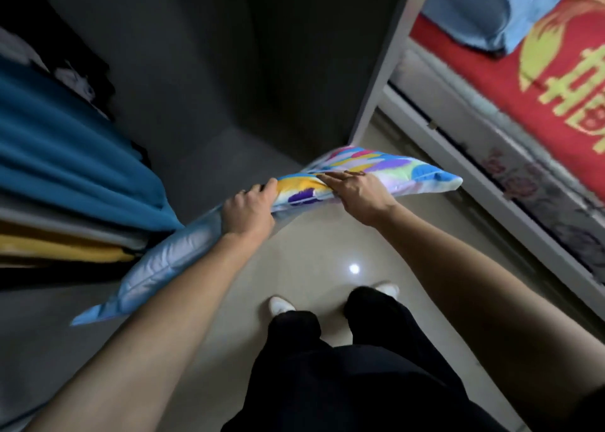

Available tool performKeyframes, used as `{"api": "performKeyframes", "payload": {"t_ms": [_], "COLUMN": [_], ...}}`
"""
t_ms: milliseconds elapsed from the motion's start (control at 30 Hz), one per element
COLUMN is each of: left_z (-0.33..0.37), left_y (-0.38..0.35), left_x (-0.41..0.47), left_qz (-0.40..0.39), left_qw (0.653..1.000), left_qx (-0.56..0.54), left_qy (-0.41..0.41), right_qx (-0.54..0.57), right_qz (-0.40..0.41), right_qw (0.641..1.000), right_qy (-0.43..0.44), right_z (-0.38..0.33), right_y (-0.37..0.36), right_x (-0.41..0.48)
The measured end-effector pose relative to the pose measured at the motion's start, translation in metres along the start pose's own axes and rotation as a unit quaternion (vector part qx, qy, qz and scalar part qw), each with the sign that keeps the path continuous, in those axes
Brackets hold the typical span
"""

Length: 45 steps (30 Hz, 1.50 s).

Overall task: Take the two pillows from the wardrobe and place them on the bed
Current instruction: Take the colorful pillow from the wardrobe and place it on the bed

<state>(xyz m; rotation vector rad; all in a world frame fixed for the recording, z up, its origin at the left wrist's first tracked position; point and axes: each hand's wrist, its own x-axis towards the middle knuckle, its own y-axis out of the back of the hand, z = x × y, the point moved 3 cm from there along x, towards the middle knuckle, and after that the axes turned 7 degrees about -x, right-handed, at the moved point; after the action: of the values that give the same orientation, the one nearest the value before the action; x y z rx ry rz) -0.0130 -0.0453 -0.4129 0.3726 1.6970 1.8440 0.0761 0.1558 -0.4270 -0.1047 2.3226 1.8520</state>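
A long pillow [386,169] with a bright multicoloured print and a pale blue underside hangs at the wardrobe's [209,81] open front, one end inside by the hanging clothes, the other pointing toward the bed [530,110]. My left hand [248,212] grips its edge near the middle. My right hand [357,190] clamps the top edge a little further right. I cannot tell whether one pillow or two lie stacked in my grip. The bed on the right has a red cover with yellow characters.
Teal, grey and yellow clothes [65,169] hang in the wardrobe on the left. A white wardrobe side panel [389,54] stands between wardrobe and bed. A light blue folded blanket [484,9] lies on the bed. My legs and white shoes [281,305] stand on glossy beige floor.
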Motion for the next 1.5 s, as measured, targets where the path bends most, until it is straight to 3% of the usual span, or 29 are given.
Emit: {"api": "performKeyframes", "payload": {"t_ms": [200,333,533,833,1033,1233,1500], "left_z": [0.056,0.115,0.26,0.463,0.515,0.54,0.572], "left_y": [0.063,0.083,0.084,0.097,0.119,0.13,0.18], "left_x": [-0.015,-0.023,-0.02,0.026,0.099,0.21,0.363], "left_qz": [0.011,0.038,0.079,0.134,0.193,0.202,0.165], "left_qw": [0.997,0.995,0.992,0.973,0.949,0.928,0.932], "left_qx": [0.067,0.081,0.06,-0.044,-0.135,-0.206,-0.177], "left_qy": [-0.029,-0.033,-0.078,-0.182,-0.21,-0.236,-0.269], "right_qx": [0.018,-0.035,-0.087,-0.158,-0.2,-0.217,-0.159], "right_qz": [0.026,0.042,0.064,0.157,0.272,0.265,0.245], "right_qw": [0.999,0.998,0.994,0.959,0.917,0.902,0.887], "right_qy": [-0.019,-0.001,-0.025,-0.177,-0.213,-0.263,-0.357], "right_z": [0.017,0.054,0.164,0.324,0.385,0.45,0.532], "right_y": [0.05,0.087,0.136,0.209,0.251,0.28,0.322], "right_x": [-0.05,-0.091,-0.189,-0.293,-0.278,-0.208,-0.119]}}
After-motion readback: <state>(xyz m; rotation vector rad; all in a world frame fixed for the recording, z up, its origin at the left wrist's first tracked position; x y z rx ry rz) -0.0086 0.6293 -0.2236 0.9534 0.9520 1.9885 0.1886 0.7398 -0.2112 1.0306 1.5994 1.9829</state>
